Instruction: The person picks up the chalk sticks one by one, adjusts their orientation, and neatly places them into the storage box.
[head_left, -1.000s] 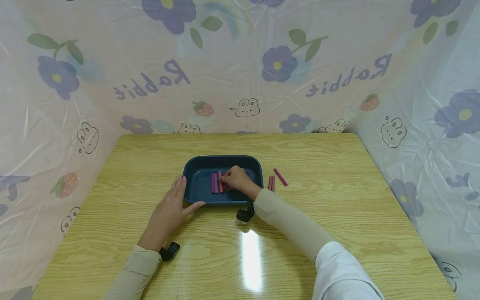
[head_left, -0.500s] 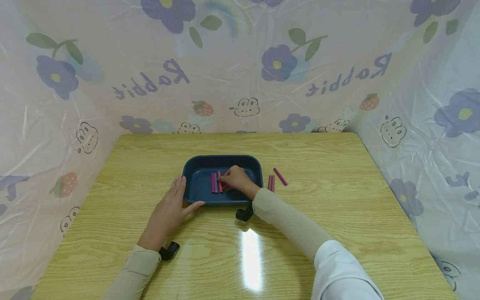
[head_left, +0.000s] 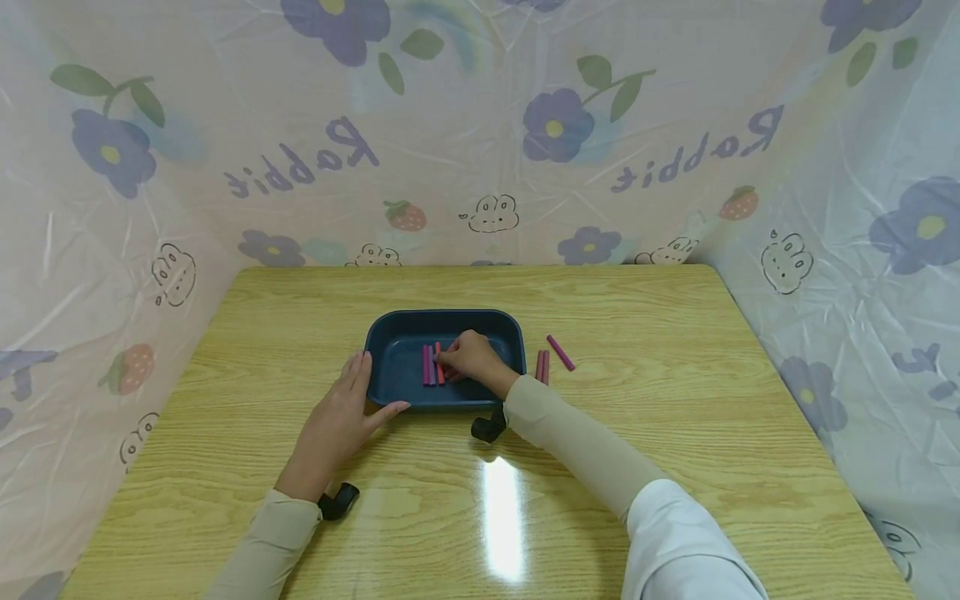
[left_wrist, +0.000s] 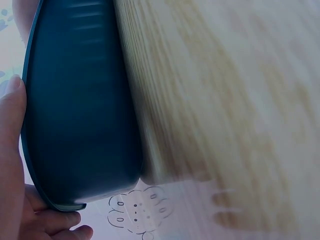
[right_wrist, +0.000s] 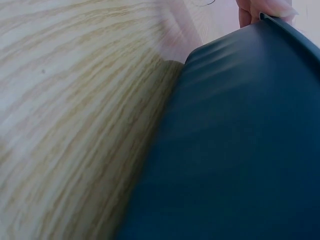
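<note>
A dark blue tray [head_left: 395,401] stands on the table. Three slim coloured sticks lie side by side inside it: a magenta stick [head_left: 426,371], a purple stick [head_left: 432,375] and a red stick [head_left: 440,372]. My right hand [head_left: 476,360] reaches over the front rim, its fingertips pinching the red stick; the hand itself hides part of the tray floor. At the tray's left end my left hand [head_left: 337,421] rests with straight fingers along the outside and its thumb on the front rim. The left wrist view shows that thumb [left_wrist: 12,102] against the rim.
Right of the tray, two dark pink sticks [head_left: 543,365] lie together, partly behind the right forearm. A magenta stick [head_left: 561,353] lies at a slant beside them. The wooden table [head_left: 637,333] meets a patterned curtain [head_left: 450,150] at the back and sides.
</note>
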